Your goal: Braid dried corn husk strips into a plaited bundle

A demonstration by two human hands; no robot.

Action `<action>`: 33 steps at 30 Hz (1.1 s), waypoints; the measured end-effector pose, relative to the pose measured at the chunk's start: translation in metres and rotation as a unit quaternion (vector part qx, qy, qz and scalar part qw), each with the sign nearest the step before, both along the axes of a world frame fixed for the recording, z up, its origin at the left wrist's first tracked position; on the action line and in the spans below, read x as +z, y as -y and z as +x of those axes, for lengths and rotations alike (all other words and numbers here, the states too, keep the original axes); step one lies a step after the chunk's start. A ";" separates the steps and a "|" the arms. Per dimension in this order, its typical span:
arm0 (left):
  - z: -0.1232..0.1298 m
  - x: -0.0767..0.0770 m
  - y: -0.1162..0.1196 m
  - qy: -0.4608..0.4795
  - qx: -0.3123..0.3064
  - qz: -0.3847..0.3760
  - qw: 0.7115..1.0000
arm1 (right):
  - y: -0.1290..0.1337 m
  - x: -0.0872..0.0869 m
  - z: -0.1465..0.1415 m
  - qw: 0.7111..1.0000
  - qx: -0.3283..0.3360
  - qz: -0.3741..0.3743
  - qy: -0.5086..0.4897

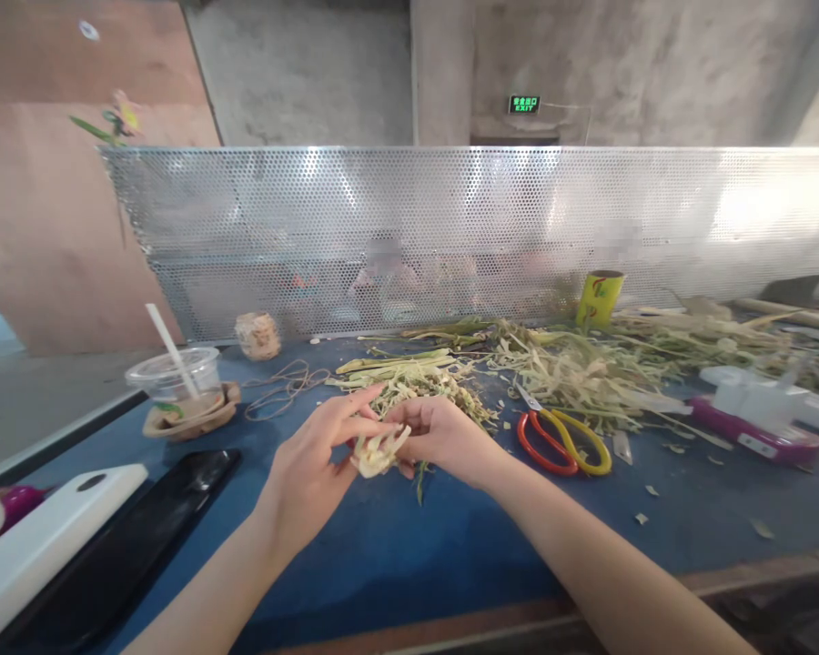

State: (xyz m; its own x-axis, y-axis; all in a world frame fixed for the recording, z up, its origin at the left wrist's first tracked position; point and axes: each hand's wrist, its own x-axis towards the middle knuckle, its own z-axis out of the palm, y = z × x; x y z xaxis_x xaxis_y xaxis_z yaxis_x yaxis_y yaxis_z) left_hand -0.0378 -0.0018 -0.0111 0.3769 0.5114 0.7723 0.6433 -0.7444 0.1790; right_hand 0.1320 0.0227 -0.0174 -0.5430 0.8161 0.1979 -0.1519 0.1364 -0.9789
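Note:
Between my two hands is a small pale, cream-coloured piece of plant material (377,455), with stubby ends sticking out. My left hand (320,455) grips it from the left with thumb and fingers. From the right, the bent fingers of my right hand (443,441) close on it too, and some fingertips are hidden behind it. Just beyond lies a heap of pale green shreds (443,387), with cut stalks (396,364) along its far side. Scissors (563,441) with one red and one yellow handle rest on the blue table to the right.
A plastic cup with a straw (181,373), a loop of string (287,389) and a black phone (129,537) are at left. Dry plant strips (587,368), a yellow-green can (599,298) and a purple-and-white power strip (757,432) are at right. A perforated metal screen (437,227) stands behind.

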 end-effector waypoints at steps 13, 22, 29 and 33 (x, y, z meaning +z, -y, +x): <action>-0.005 0.009 0.000 -0.019 -0.119 -0.092 0.989 | 0.006 0.010 0.009 0.993 0.103 -0.026 0.053; -0.005 0.011 0.001 -0.056 -0.122 -0.085 0.987 | 0.009 0.014 0.013 0.991 0.105 -0.016 0.080; -0.003 0.002 -0.003 -0.109 -0.090 0.008 0.990 | 0.008 0.010 0.013 0.968 -0.032 0.159 0.194; -0.003 -0.001 -0.008 -0.145 -0.100 0.070 0.982 | 0.008 0.010 0.013 0.923 -0.077 0.264 0.270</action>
